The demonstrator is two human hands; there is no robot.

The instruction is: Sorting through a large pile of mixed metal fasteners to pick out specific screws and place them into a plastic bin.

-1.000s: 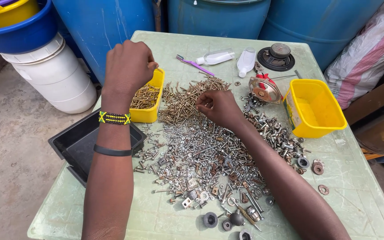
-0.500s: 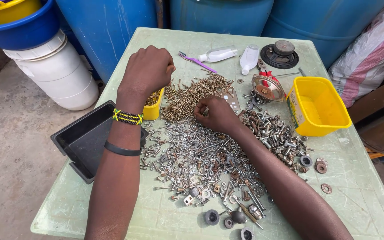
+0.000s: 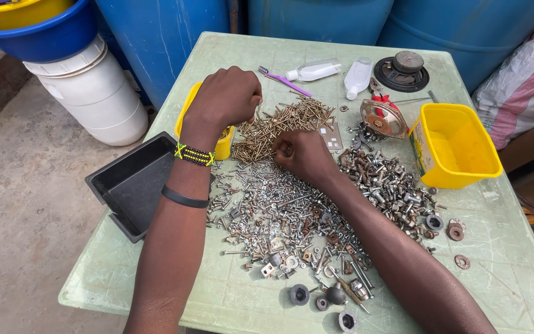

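the brass-coloured screws lie in a loose heap toward the far middle of the pale green surface, and both hands meet at that heap: the left hand hangs over its left edge, curled into a loose fist with what looks like a screw or two pinched at the fingertips, while the right hand rests on the near edge of the heap, fingers bent down into the screws, though whether it actually grips one i cannot tell. the right hand is the one lying closer into the pile; the left sits between the pile and the small yellow tub just beside it, which already shows a few brass screws inside. the screws are thin and long, pointing every which way, with no common axis. nearer the person spreads a wider litter of silver screws and bolts, shiny and mixed with washers, and to the right a darker, rustier heap of nuts and bolts. a larger yellow tub stands to the right, hollow and smooth plastic. a black tray hangs off the left edge of the surface. at the far side lie a purple toothbrush, two white bottles and a round speaker.
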